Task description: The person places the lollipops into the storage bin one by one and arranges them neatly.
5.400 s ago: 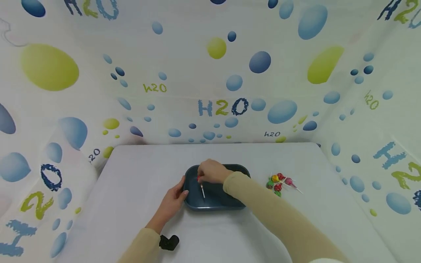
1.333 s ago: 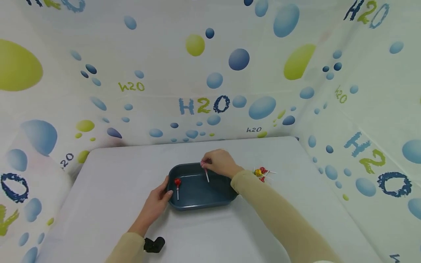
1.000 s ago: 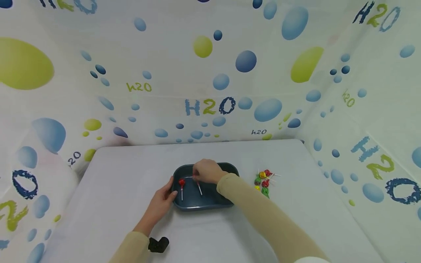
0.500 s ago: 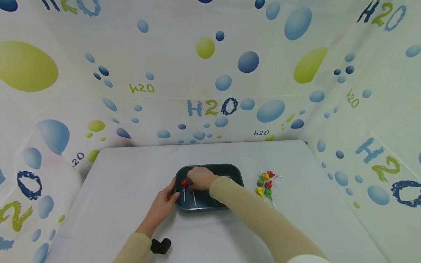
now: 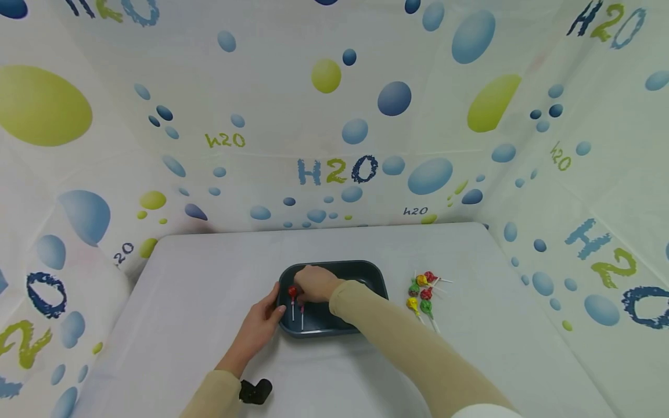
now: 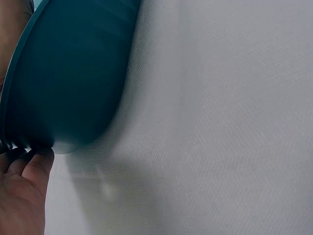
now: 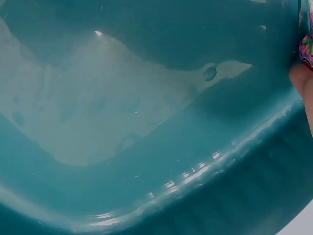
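Note:
A dark teal tray (image 5: 334,332) lies on the white table. My left hand (image 5: 256,328) grips its left end, thumb over the rim and fingers along the outer wall; the left wrist view shows the fingertips against the tray's wall (image 6: 73,73). Inside the tray, a red lollipop (image 5: 292,291) lies near the left end, stick toward me. Just right of it, my right hand (image 5: 317,284) pinches a second lollipop (image 5: 302,318). That one's head is mostly hidden in the head view, but its pink, multicoloured wrapper (image 7: 306,48) shows at the right wrist view's edge.
Several loose lollipops (image 5: 426,292) in red, yellow and green wrappers lie on the table (image 5: 209,290) right of the tray. A black object (image 5: 255,392) sits beside my left wrist. A patterned curtain (image 5: 292,81) hangs behind the table and along its sides.
My right hand has brought the second lollipop left and down into the tray, beside the red one. Earlier it held the red lollipop there. My left hand stays on the tray.

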Action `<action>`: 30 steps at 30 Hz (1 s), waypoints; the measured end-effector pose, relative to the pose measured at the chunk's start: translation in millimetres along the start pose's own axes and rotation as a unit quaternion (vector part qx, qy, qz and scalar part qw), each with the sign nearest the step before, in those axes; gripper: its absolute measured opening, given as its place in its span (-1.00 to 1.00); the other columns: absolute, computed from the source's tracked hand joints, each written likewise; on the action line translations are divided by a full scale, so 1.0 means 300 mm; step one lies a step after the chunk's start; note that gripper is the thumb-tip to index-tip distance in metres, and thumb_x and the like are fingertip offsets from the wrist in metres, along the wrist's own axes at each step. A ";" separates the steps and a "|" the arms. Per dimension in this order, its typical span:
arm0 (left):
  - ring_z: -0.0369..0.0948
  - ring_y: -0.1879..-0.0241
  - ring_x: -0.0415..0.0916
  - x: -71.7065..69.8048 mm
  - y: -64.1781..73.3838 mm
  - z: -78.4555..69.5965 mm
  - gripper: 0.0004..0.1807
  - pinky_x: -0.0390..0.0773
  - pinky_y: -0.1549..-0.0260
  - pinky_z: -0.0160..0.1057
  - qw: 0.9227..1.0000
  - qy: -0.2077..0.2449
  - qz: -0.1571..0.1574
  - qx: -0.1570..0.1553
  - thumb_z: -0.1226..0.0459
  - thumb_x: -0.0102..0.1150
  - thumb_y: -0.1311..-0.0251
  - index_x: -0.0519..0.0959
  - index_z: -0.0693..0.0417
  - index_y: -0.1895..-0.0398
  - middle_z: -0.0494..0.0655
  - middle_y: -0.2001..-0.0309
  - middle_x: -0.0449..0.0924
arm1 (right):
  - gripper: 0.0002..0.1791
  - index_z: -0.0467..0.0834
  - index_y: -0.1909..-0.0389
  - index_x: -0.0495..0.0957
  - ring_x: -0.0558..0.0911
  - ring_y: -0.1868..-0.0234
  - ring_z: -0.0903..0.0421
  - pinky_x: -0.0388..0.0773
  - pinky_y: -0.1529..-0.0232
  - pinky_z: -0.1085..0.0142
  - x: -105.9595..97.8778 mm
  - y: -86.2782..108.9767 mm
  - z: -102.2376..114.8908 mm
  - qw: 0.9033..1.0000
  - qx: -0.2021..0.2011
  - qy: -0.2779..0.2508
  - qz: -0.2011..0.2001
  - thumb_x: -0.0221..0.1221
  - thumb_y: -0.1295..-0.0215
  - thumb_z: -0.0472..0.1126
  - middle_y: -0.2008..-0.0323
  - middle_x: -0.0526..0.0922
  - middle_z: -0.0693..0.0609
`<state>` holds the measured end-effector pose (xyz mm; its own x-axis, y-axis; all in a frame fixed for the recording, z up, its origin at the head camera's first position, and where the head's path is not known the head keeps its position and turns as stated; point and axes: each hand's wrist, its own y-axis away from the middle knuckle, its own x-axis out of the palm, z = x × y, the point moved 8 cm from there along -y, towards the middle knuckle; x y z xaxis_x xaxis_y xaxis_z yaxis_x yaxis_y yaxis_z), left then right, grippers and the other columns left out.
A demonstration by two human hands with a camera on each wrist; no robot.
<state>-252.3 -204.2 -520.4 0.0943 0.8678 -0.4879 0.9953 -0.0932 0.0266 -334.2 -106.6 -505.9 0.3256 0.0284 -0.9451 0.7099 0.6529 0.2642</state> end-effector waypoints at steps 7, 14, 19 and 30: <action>0.17 -0.54 0.13 -0.001 0.000 -0.010 -0.33 0.22 -0.44 0.06 1.000 0.000 -0.006 0.009 0.43 0.03 -0.48 0.07 0.34 -0.58 0.32 -0.55 0.12 | -0.79 -0.04 0.23 0.71 0.59 0.46 0.32 0.58 0.36 0.45 0.004 -0.007 -0.011 1.000 0.008 -0.008 0.007 0.44 -0.23 -0.03 0.40 0.73 0.19; 0.15 -0.55 0.10 -0.002 0.001 -0.008 -0.32 0.19 -0.47 0.05 1.000 0.003 0.001 0.008 0.44 0.02 -0.48 0.06 0.35 -0.58 0.31 -0.56 0.10 | -0.79 -0.05 0.23 0.70 0.58 0.47 0.29 0.55 0.39 0.45 -0.008 0.001 -0.014 1.000 0.010 -0.008 0.007 0.43 -0.24 -0.02 0.42 0.71 0.18; 0.14 -0.56 0.09 0.002 -0.005 -0.003 -0.32 0.18 -0.47 0.03 1.000 0.002 0.005 0.007 0.44 0.01 -0.49 0.04 0.35 -0.58 0.30 -0.57 0.08 | -0.79 -0.03 0.24 0.72 0.58 0.44 0.29 0.60 0.30 0.43 -0.024 0.008 -0.022 1.000 0.008 -0.003 -0.001 0.42 -0.25 0.00 0.39 0.73 0.18; 0.13 -0.58 0.07 0.008 -0.007 0.011 -0.31 0.18 -0.47 0.01 1.000 0.002 0.012 -0.016 0.40 0.00 -0.51 0.01 0.30 -0.60 0.26 -0.59 0.05 | -0.71 -0.06 0.18 0.73 0.61 0.36 0.25 0.65 0.24 0.41 -0.071 0.032 -0.066 1.000 -0.001 -0.013 -0.021 0.42 -0.24 0.05 0.30 0.75 0.13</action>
<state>-254.1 -203.6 -524.7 0.1185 0.8678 -0.4826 0.9929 -0.0987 0.0663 -346.5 -85.9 -487.1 0.3114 -0.0180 -0.9501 0.7215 0.6552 0.2241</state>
